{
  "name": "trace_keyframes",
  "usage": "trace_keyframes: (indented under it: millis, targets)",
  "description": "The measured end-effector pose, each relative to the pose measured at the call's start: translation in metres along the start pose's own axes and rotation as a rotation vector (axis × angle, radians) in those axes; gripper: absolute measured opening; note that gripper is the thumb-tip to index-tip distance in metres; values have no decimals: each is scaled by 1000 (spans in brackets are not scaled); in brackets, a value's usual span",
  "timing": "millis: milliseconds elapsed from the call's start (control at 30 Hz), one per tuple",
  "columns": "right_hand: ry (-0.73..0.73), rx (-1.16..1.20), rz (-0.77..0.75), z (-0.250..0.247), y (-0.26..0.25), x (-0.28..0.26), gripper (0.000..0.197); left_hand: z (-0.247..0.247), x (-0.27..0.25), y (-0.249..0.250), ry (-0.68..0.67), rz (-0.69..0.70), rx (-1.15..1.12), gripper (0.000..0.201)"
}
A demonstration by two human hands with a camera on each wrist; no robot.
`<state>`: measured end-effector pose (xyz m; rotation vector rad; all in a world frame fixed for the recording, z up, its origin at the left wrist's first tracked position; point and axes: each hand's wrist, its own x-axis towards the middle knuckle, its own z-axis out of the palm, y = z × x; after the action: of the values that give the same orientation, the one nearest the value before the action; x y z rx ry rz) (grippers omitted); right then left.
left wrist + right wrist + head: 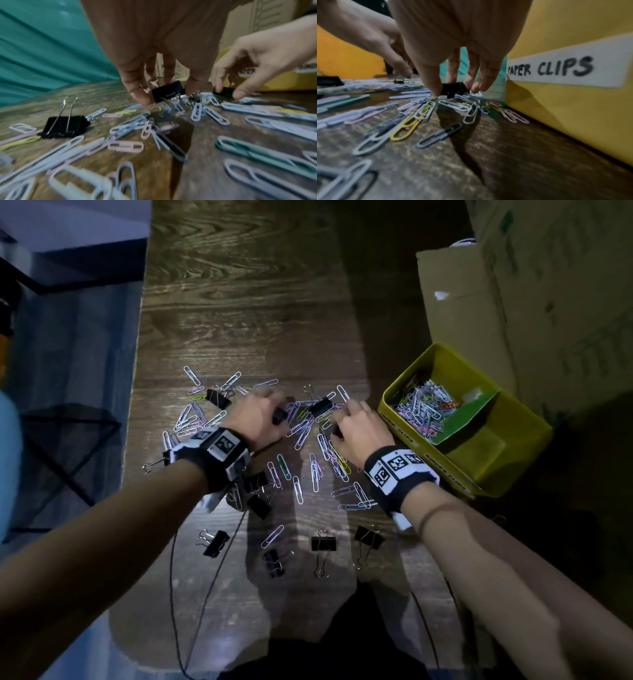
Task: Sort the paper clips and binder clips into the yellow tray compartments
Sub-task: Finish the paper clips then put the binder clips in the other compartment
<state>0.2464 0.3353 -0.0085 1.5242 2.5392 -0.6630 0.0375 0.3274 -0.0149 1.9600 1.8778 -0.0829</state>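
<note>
Pastel paper clips (301,436) and black binder clips lie scattered on the wooden table (239,302). My left hand (277,414) (164,97) pinches a small black binder clip (169,90) between thumb and fingers, just above the pile. Close to its right, my right hand (337,419) (453,90) pinches another black binder clip (452,87) (224,91) low on the table. The yellow tray (387,402) stands right of my right hand. Its far compartment holds a heap of paper clips (424,405) and bears a "PAPER CLIPS" label (556,69).
A green divider (472,412) splits the tray; the near compartment (479,455) looks bare. More binder clips lie near me (217,542) (323,544) (368,537), and one at the far left (65,125). Cardboard boxes (479,302) stand behind the tray. The table's left edge (135,392) is close.
</note>
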Motion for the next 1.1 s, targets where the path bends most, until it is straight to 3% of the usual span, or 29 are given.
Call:
trace_keyframes:
  millis: [100,233,333,433,567,700,833,933,1033,1100]
  targets:
    - [69,186,57,-12,4,-20,30,-14,28,4,87,3,32,36]
    - [48,316,187,-12,18,-67,28,-25,66,13,-43,-62,124,44]
    - [131,376,312,17,41,-110,27,-24,68,30,38,47,233,48]
    - [236,336,486,42,62,-142,26,-12,59,46,-11,225,298,55]
    - [371,355,517,64,75,-165,32,2,54,46,-122,263,292,51]
    - [358,281,588,64,74,-181,29,-2,54,44,-49,289,202,40]
    - [288,176,634,53,60,-180,30,-20,71,39,41,221,179,27]
    - [348,100,519,48,36,-170,21,-23,81,44,46,226,245,27]
    - [244,190,277,53,10,-153,25,-12,78,65,43,349,209,34]
    - [159,198,121,63,3,-147,26,4,70,79,-76,414,228,47]
